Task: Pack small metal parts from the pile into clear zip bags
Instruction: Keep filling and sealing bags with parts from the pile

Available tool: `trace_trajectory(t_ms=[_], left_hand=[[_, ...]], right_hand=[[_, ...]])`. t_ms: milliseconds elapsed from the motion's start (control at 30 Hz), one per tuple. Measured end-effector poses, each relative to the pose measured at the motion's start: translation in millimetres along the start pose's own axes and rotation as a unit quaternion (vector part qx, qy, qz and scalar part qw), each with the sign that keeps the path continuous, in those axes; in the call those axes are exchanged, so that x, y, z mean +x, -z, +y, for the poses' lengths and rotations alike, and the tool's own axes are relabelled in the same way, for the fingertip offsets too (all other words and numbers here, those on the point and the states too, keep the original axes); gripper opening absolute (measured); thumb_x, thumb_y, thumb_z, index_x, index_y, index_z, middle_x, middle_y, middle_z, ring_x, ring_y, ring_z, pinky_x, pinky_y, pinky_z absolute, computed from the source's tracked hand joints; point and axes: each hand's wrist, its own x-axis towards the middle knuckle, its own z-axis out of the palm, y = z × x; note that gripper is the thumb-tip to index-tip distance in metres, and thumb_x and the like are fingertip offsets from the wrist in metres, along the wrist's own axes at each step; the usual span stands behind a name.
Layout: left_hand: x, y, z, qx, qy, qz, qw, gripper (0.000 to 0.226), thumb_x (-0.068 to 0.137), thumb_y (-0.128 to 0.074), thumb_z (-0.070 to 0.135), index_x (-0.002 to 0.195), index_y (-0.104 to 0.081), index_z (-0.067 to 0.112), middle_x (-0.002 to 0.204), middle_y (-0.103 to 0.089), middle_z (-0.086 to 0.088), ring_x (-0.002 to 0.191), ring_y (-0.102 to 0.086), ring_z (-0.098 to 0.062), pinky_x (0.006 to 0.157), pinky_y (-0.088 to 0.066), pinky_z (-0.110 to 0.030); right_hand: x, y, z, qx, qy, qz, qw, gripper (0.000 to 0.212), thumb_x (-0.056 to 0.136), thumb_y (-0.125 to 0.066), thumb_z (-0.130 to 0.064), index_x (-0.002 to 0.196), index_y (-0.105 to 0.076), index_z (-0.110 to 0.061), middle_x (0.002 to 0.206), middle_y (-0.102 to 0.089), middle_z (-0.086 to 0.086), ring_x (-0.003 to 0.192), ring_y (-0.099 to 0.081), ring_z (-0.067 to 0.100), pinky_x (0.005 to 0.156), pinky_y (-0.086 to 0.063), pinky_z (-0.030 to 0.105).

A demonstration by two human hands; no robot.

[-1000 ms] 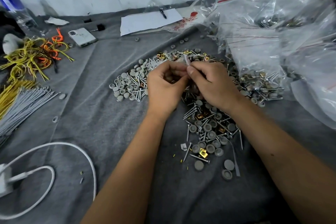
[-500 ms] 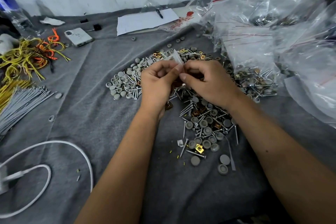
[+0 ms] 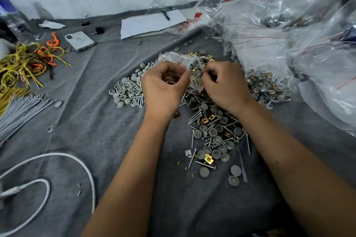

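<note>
Both grips pinch small zip bag (image 3: 194, 71): left hand (image 3: 163, 86), right hand (image 3: 225, 84); above parts pile (image 3: 213, 127).

No text can be read. Red printing and a red round mark are seen on a clear plastic bag (image 3: 189, 22) lying at the far side, but the characters are too small and blurred to be made out. Nothing legible is seen on the white sheet of paper (image 3: 148, 23) or the phone (image 3: 80, 40).
</note>
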Motion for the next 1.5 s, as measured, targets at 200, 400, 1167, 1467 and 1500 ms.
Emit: trace_trajectory(t_ms=[200, 400, 1167, 1467, 1500], left_hand=[[-6.1, -5.0, 3.0, 0.059, -0.04, -0.028, 0.997, 0.015, 0.081, -0.079, 0.001, 0.077, -0.073, 0.014, 0.071, -0.072, 0.002, 0.06, -0.065, -0.007, 0.056, -0.052, -0.021], [-7.6, -10.8, 0.4, 0.111, -0.081, -0.017, 0.99, 0.015, 0.083, -0.078, 0.013, 0.075, -0.067, 0.02, 0.067, -0.067, 0.008, 0.059, -0.062, -0.006, 0.055, -0.051, -0.025], [-5.8, -10.0, -0.6, 0.222, -0.094, 0.028, 0.97, 0.025, 0.074, -0.065, 0.014, 0.057, -0.048, 0.019, 0.049, -0.047, 0.008, 0.05, -0.045, -0.007, 0.05, -0.029, -0.014], [-6.7, -12.3, -0.1, 0.183, -0.045, 0.04, 0.981, 0.03, 0.075, -0.068, 0.007, 0.056, -0.048, 0.021, 0.05, -0.047, 0.009, 0.049, -0.042, -0.005, 0.048, -0.031, -0.015], [-6.7, -12.4, -0.2, 0.184, -0.041, 0.042, 0.981, 0.032, 0.075, -0.068, 0.006, 0.056, -0.048, 0.022, 0.05, -0.047, 0.01, 0.049, -0.043, -0.005, 0.048, -0.031, -0.015]], right_hand=[[-3.8, -4.4, -5.3, -0.004, 0.025, 0.014, 1.0, 0.014, 0.091, -0.07, -0.024, 0.082, -0.065, -0.014, 0.071, -0.066, -0.004, 0.062, -0.063, 0.011, 0.057, -0.049, 0.024], [-3.8, -6.2, -5.4, 0.007, 0.017, 0.023, 1.0, 0.019, 0.092, -0.068, -0.015, 0.075, -0.063, -0.01, 0.065, -0.062, -0.002, 0.057, -0.057, 0.013, 0.053, -0.042, 0.028], [-4.4, -6.4, -8.0, -0.035, 0.092, 0.025, 0.995, 0.013, 0.091, -0.073, -0.018, 0.097, -0.079, -0.009, 0.092, -0.071, 0.005, 0.083, -0.065, 0.02, 0.076, -0.055, 0.041], [-5.8, -5.1, -8.4, -0.022, 0.088, 0.033, 0.995, 0.004, 0.084, -0.077, -0.012, 0.083, -0.074, -0.01, 0.08, -0.072, 0.001, 0.073, -0.065, 0.015, 0.07, -0.055, 0.039], [-5.9, -5.3, -8.4, -0.018, 0.09, 0.03, 0.995, 0.003, 0.084, -0.077, -0.011, 0.084, -0.075, -0.01, 0.08, -0.073, 0.001, 0.074, -0.066, 0.014, 0.071, -0.055, 0.039]])
